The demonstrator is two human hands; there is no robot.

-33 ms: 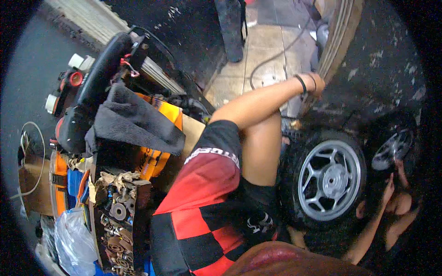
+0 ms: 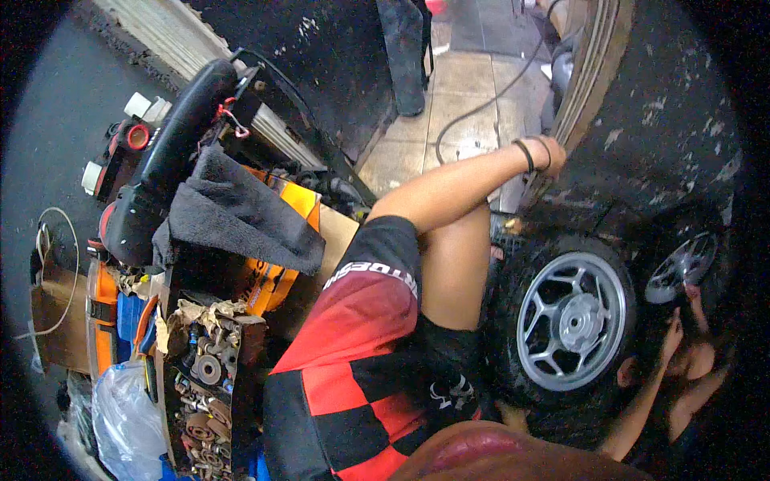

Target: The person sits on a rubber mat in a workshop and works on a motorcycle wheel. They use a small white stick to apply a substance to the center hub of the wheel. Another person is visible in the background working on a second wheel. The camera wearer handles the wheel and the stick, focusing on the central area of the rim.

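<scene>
My left hand point(image 2: 548, 155), with dark bands at the wrist, is stretched out past my bent knee to the edge of the door frame point(image 2: 584, 112). Its fingers are bent down and look closed, with nothing visible in them. At the lower right, a forearm that appears to be my right one rises to a hand, my right hand point(image 2: 670, 333), beside a dim spoked wheel point(image 2: 682, 264). Shadow hides its grip. Another limb shows close by; whose it is I cannot tell. A large tyre with a silver alloy wheel point(image 2: 589, 321) stands between my knee and that hand.
On the left, a box of metal parts point(image 2: 208, 369) stands beside a clear plastic bag point(image 2: 128, 417). A grey cloth point(image 2: 237, 212) drapes over an orange and black package point(image 2: 269, 284). Beyond the doorway, a cable point(image 2: 481, 108) lies on the tiled floor point(image 2: 457, 80).
The whole view has shifted slightly. My left hand stays at the door frame, and the right hand and wheels keep nearly the same places.
</scene>
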